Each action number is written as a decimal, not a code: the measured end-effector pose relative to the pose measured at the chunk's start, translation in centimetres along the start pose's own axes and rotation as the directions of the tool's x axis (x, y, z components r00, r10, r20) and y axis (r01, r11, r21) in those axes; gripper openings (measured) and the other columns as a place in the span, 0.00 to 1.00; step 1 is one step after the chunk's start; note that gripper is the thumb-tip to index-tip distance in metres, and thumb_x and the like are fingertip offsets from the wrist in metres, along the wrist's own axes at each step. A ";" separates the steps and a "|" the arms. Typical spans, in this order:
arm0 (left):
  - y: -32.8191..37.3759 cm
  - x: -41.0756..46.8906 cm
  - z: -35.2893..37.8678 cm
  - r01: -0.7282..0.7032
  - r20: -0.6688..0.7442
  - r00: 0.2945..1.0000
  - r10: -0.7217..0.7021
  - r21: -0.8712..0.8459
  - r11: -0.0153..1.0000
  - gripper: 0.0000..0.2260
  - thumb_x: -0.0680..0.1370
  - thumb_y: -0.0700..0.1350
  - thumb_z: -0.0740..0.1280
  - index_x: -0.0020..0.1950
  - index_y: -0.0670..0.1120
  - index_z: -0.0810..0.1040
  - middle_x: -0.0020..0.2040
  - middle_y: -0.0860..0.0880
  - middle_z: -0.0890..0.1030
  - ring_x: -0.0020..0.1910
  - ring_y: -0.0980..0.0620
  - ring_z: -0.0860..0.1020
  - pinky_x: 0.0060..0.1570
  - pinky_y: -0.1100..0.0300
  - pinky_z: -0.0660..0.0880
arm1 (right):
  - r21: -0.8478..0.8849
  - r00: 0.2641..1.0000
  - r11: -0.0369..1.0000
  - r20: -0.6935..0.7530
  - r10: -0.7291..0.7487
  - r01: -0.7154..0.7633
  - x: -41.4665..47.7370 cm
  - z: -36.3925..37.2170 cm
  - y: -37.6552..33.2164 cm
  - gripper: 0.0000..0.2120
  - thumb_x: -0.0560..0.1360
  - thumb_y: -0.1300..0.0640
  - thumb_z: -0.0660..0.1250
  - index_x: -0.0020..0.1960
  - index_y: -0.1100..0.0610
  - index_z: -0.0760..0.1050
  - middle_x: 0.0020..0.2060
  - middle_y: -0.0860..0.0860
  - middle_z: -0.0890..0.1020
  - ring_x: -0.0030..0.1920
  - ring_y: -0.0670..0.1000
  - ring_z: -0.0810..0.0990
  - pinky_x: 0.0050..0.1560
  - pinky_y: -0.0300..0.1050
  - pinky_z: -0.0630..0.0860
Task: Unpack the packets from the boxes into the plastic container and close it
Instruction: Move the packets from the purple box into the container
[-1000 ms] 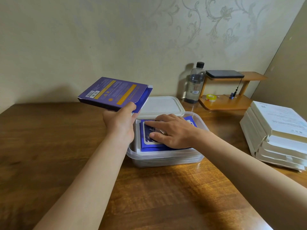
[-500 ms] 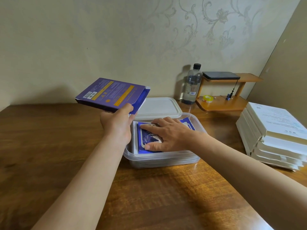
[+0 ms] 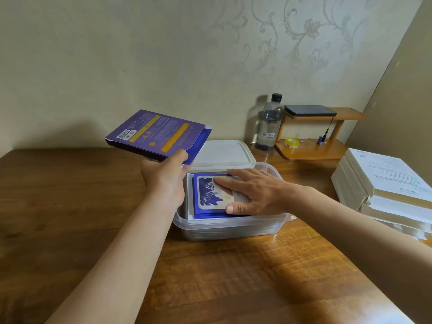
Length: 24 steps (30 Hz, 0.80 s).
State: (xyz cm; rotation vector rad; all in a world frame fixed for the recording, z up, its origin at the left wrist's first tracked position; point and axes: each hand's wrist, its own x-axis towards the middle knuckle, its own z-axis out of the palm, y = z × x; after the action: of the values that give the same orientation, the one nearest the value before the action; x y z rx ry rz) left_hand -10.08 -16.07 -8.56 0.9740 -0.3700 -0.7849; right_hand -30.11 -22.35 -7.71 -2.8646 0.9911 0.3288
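My right fingers (image 3: 236,183) lie spread flat on packets (image 3: 208,195) in the container (image 3: 229,230); my left hand (image 3: 163,176) grips a box (image 3: 156,134). Lid (image 3: 222,152) still off.

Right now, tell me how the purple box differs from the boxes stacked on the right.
The purple box is dark with yellow bands; the stacked boxes are white. The purple box is held in the air by the left hand, end flap open; the stacked boxes rest on the table. Both are flat.
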 end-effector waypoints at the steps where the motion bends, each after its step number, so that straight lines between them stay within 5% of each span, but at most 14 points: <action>1: 0.0 0.0 0.0 -0.004 -0.002 1.000 0.004 0.004 1.000 0.15 0.76 0.32 0.72 0.56 0.46 0.73 0.48 0.53 0.81 0.39 0.62 0.85 0.49 0.55 0.84 | 0.007 1.000 1.000 0.000 -0.013 0.013 0.1 0.2 0.1 0.36 0.74 0.27 0.49 0.78 0.34 0.41 0.80 0.46 0.52 0.78 0.55 0.53 0.74 0.59 0.53; 10: -0.1 0.1 -0.2 -0.011 -0.005 1.000 0.011 0.012 1.000 0.19 0.76 0.35 0.74 0.63 0.44 0.71 0.53 0.52 0.81 0.49 0.54 0.84 0.48 0.55 0.84 | 0.034 1.000 0.999 -0.006 -0.025 0.025 0.8 1.2 0.7 0.38 0.72 0.24 0.50 0.77 0.31 0.39 0.79 0.45 0.52 0.78 0.55 0.52 0.75 0.61 0.52; 17: 0.0 0.2 -0.3 -0.005 0.005 1.000 0.005 -0.001 1.000 0.17 0.76 0.34 0.73 0.61 0.45 0.72 0.52 0.52 0.82 0.47 0.56 0.85 0.49 0.55 0.84 | 0.288 0.975 0.958 -0.213 0.070 -0.005 0.1 0.5 0.3 0.40 0.70 0.23 0.53 0.78 0.39 0.58 0.77 0.48 0.64 0.77 0.54 0.61 0.75 0.64 0.58; 21: 0.1 -0.1 -0.2 0.006 0.010 1.000 -0.006 -0.010 1.000 0.18 0.77 0.34 0.73 0.62 0.45 0.71 0.51 0.52 0.81 0.42 0.60 0.84 0.48 0.56 0.84 | 0.243 0.935 0.970 -0.346 0.077 0.010 0.4 -1.1 -1.7 0.37 0.74 0.27 0.56 0.77 0.47 0.65 0.74 0.48 0.70 0.73 0.51 0.69 0.69 0.53 0.66; 24: 0.3 -0.3 -0.2 -0.003 0.005 1.000 0.003 -0.012 1.000 0.20 0.77 0.35 0.73 0.65 0.45 0.71 0.52 0.53 0.80 0.44 0.58 0.84 0.49 0.56 0.84 | 0.197 0.959 0.979 -0.283 0.006 0.052 1.6 -1.2 -3.7 0.37 0.75 0.30 0.57 0.78 0.48 0.62 0.75 0.50 0.68 0.72 0.52 0.68 0.71 0.54 0.67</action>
State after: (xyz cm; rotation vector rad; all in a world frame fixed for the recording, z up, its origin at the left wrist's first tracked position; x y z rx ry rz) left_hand -10.07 -15.66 -8.39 0.9598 -0.3707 -0.7869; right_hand -26.42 -20.59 -6.83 -2.7803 0.9661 -0.1817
